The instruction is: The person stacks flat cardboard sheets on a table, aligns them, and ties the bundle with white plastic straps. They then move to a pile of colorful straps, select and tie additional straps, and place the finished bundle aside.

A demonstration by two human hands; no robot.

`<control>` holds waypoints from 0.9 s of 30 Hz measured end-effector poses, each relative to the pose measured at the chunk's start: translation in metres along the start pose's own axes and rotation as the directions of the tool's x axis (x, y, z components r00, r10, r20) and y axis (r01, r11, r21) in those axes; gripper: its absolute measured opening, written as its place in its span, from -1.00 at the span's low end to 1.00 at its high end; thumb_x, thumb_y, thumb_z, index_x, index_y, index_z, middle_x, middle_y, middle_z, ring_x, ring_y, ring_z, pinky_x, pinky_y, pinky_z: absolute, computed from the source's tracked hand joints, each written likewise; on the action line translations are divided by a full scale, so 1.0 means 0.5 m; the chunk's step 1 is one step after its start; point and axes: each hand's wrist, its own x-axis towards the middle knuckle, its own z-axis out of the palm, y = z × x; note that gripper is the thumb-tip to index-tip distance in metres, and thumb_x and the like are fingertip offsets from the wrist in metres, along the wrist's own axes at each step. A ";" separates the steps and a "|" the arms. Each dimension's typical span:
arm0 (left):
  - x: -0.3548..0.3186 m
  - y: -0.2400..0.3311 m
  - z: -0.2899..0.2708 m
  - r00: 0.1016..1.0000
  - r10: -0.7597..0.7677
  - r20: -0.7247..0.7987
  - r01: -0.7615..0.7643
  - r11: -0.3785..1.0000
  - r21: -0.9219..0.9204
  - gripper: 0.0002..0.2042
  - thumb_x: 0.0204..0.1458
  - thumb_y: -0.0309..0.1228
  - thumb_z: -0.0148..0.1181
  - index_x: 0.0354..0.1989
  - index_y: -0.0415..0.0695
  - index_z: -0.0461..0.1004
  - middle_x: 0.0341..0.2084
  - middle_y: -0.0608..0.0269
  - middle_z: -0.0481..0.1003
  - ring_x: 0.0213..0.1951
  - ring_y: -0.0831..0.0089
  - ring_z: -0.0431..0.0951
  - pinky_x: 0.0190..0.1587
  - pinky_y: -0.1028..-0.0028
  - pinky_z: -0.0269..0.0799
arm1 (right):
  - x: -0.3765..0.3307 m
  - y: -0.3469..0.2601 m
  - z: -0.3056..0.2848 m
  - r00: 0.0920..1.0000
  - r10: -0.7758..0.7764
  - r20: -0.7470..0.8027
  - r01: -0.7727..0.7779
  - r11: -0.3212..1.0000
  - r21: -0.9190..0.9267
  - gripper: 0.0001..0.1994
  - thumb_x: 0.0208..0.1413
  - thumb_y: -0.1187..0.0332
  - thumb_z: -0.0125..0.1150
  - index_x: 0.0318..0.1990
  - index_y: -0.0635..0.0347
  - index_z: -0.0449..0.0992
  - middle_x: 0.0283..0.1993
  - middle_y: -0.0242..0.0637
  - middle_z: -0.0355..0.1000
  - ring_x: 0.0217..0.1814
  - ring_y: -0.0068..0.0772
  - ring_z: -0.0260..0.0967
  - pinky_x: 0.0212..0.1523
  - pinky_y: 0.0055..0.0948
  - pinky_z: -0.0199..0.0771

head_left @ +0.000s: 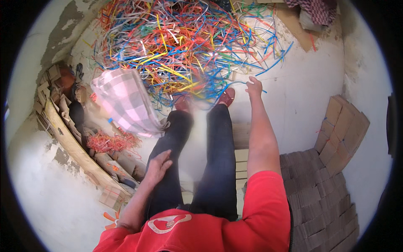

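A narrow blue plastic strap (237, 82) runs from beside my right shoe to my right hand (254, 88). That arm stretches forward, and the fingers are closed around the strap, whose short end sticks out past the hand. My left hand (159, 166) lies on my left thigh with fingers extended, holding nothing. Ahead of my feet spreads a large tangled heap of plastic straps (176, 50) in blue, red, yellow, white and green. A pink and white checked cloth (124, 98) lies left of my left knee, against the heap's edge.
Stacked flat cardboard pieces (315, 197) stand to my right, with tied cardboard bundles (341, 134) behind them. Along the left, a long curved-looking board (77, 151) borders cardboard scraps and a clump of red string (110, 142). Slatted wood (241, 164) shows beside my right leg.
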 end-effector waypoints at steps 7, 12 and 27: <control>0.103 0.019 0.087 0.998 -0.033 0.059 0.031 0.999 0.035 -0.56 0.03 -0.49 0.15 0.11 -0.32 0.30 0.01 -0.10 0.40 0.00 0.17 0.47 0.10 0.37 0.32 | 0.193 0.001 0.126 0.969 -0.176 0.174 0.225 0.920 -0.322 -0.39 -0.13 0.41 0.21 0.19 0.14 0.29 0.05 0.00 0.38 0.04 -0.08 0.36 0.04 -0.26 0.34; 0.153 0.024 0.097 0.996 -0.074 0.055 0.071 0.996 0.058 -0.57 0.01 -0.49 0.16 0.10 -0.30 0.32 0.00 -0.10 0.41 0.00 0.11 0.45 0.08 0.35 0.33 | 0.254 0.037 0.170 0.970 -0.011 0.244 0.098 0.932 -0.349 -0.36 -0.13 0.31 0.23 0.21 0.13 0.26 0.05 0.10 0.34 0.10 0.07 0.30 0.12 -0.18 0.30; 0.213 0.220 0.073 0.946 0.313 0.079 -0.322 0.907 0.271 -0.45 -0.01 -0.44 0.19 0.19 -0.21 0.21 0.02 -0.10 0.38 0.10 0.02 0.35 0.15 0.26 0.26 | -0.104 -0.080 -0.099 0.987 0.132 0.094 -0.152 0.958 0.245 -0.85 0.00 0.46 0.08 -0.32 0.29 0.56 -0.57 -0.22 0.46 -0.63 -0.36 0.37 -0.59 -0.38 0.32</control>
